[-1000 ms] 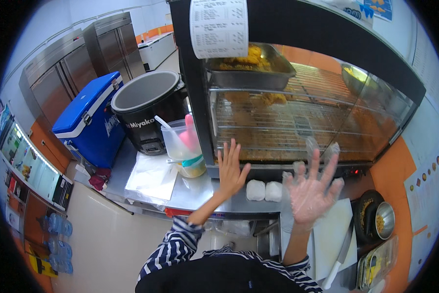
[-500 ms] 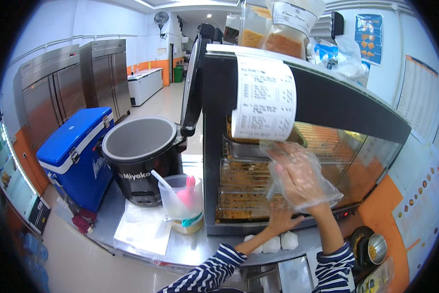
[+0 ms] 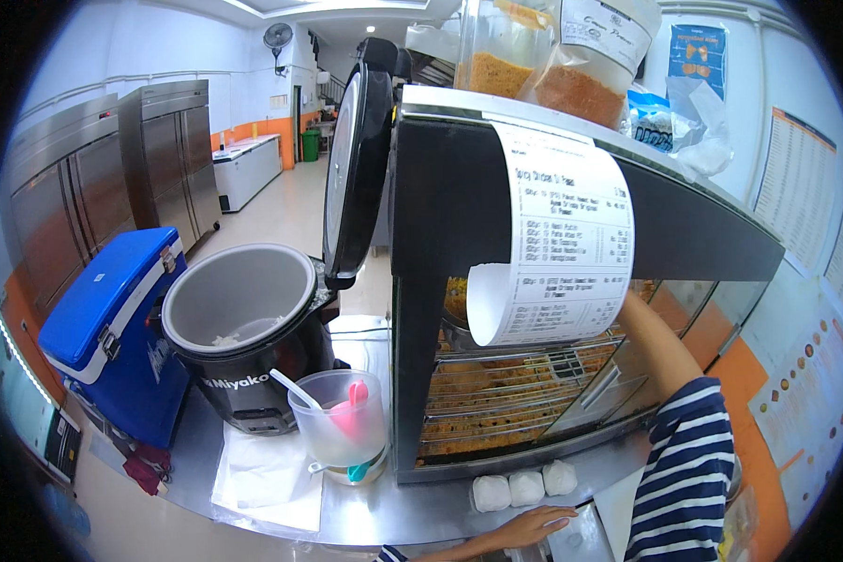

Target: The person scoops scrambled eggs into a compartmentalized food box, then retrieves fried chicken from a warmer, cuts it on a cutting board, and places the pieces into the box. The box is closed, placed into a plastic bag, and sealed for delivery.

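My left hand [image 3: 532,526] lies flat on the steel counter [image 3: 393,517], fingers slightly apart, holding nothing. It rests just in front of three white wrapped lumps [image 3: 524,487]. My right forearm [image 3: 660,351], in a striped sleeve, reaches up into the black glass-fronted food warmer [image 3: 440,206]. The right hand itself is hidden behind a long curled paper slip [image 3: 557,253] hanging from the warmer's top. Wire racks [image 3: 515,393] with fried food fill the warmer.
An open rice cooker [image 3: 238,309] with its lid [image 3: 356,159] raised stands left of the warmer. A clear tub [image 3: 339,421] with a pink and a white spoon sits before it. A blue cooler [image 3: 112,318] is further left. Jars of powder [image 3: 496,47] top the warmer.
The view has tilted upward. My right hand went up into the warmer and out of sight behind the paper slip. My left hand dropped from in front of the glass onto the counter.
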`<state>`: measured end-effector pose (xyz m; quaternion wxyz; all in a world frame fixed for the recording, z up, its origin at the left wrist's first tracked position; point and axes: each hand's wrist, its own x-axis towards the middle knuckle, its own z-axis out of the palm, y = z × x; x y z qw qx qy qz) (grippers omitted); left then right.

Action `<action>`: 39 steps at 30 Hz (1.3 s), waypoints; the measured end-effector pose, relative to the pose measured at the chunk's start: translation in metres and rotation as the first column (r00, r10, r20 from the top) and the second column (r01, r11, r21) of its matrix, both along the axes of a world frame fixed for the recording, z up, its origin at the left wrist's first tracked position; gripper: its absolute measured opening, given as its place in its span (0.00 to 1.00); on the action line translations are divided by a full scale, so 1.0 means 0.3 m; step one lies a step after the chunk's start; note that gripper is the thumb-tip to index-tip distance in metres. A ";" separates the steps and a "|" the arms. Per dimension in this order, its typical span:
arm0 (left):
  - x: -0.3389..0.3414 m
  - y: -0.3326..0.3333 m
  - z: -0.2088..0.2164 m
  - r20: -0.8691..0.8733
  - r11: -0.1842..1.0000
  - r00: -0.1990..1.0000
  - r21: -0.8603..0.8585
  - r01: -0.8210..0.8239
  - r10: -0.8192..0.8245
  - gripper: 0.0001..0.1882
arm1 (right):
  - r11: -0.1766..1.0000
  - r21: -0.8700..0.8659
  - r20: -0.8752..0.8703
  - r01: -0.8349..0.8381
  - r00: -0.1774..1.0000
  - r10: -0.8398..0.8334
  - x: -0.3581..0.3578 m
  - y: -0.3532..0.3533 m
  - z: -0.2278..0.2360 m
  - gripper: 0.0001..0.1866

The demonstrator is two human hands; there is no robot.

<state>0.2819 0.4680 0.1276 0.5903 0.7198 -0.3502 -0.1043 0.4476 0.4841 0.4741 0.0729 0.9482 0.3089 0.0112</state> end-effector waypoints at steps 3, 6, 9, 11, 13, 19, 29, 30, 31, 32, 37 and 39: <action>-0.011 0.021 -0.006 -0.057 0.999 0.998 -0.036 -0.006 0.004 0.19 | 1.000 0.007 -0.005 -0.011 1.000 0.011 0.019 0.002 -0.007 0.20; -0.006 0.039 -0.016 -0.066 0.999 0.998 -0.053 -0.006 0.003 0.19 | 1.000 0.014 -0.003 -0.015 1.000 0.015 0.032 0.002 -0.009 0.20; 0.002 0.055 -0.025 -0.064 0.998 0.998 -0.062 -0.005 0.001 0.19 | 1.000 0.016 0.002 -0.021 1.000 0.021 0.040 0.000 -0.018 0.20; 0.001 0.064 -0.027 -0.057 0.997 0.998 -0.074 -0.021 0.017 0.19 | 0.999 0.023 0.011 -0.024 1.000 0.024 0.048 -0.003 -0.025 0.20; -0.008 0.071 -0.024 -0.081 0.997 0.996 -0.062 -0.037 0.032 0.18 | 0.999 0.033 0.019 -0.037 0.999 0.036 0.061 -0.003 -0.031 0.20; -0.048 0.095 -0.011 -0.020 0.986 0.994 -0.126 -0.111 0.110 0.18 | 0.995 0.065 0.058 -0.081 0.995 0.077 0.124 0.014 -0.048 0.20; -0.105 0.162 -0.014 -0.084 0.977 0.981 -0.112 -0.182 0.173 0.17 | 0.990 0.081 0.102 -0.115 0.989 0.107 0.159 0.042 -0.066 0.19; -0.112 0.168 -0.012 -0.078 0.975 0.981 -0.119 -0.188 0.180 0.16 | 0.989 0.081 0.108 -0.121 0.988 0.112 0.162 0.044 -0.066 0.19; -0.118 0.173 -0.009 -0.080 0.979 0.982 -0.092 -0.181 0.174 0.16 | 0.989 0.081 0.114 -0.126 0.987 0.117 0.162 0.042 -0.067 0.19; -0.123 0.177 -0.006 -0.079 0.982 0.982 -0.069 -0.175 0.170 0.16 | 0.988 0.084 0.115 -0.129 0.986 0.119 0.164 0.041 -0.066 0.19; -0.148 0.172 0.004 -0.120 0.987 0.979 0.024 -0.161 0.163 0.16 | 0.983 0.094 0.144 -0.156 0.979 0.142 0.157 0.016 -0.056 0.19; -0.160 0.164 0.005 -0.064 0.981 0.980 -0.018 -0.191 0.190 0.15 | 0.981 0.101 0.157 -0.165 0.976 0.149 0.148 0.009 -0.051 0.19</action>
